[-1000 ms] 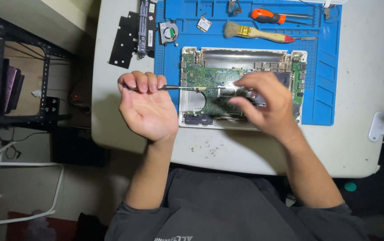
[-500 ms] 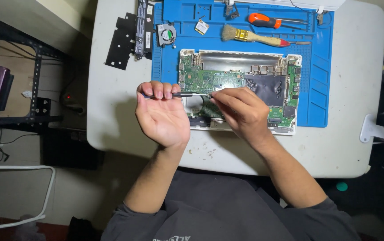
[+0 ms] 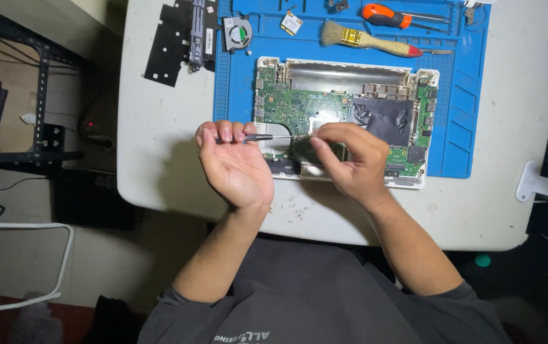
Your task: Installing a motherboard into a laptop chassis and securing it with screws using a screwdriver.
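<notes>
Since the earlier frame, the left hand (image 3: 239, 167) is shifted right, fingers curled around a thin black-handled screwdriver (image 3: 267, 137). The right hand (image 3: 350, 162) is pinched closed at its tip, over the opened white laptop's green circuit board (image 3: 293, 108) at frame centre.

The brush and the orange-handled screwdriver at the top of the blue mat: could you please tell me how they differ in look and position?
The brush has a pale wooden handle with a red tip and tan bristles; the orange-handled screwdriver has a thin metal shaft. The brush lies nearer the opened laptop; the screwdriver lies beyond it, by the edge of the blue mat. Both lie flat, untouched by either hand.
</notes>
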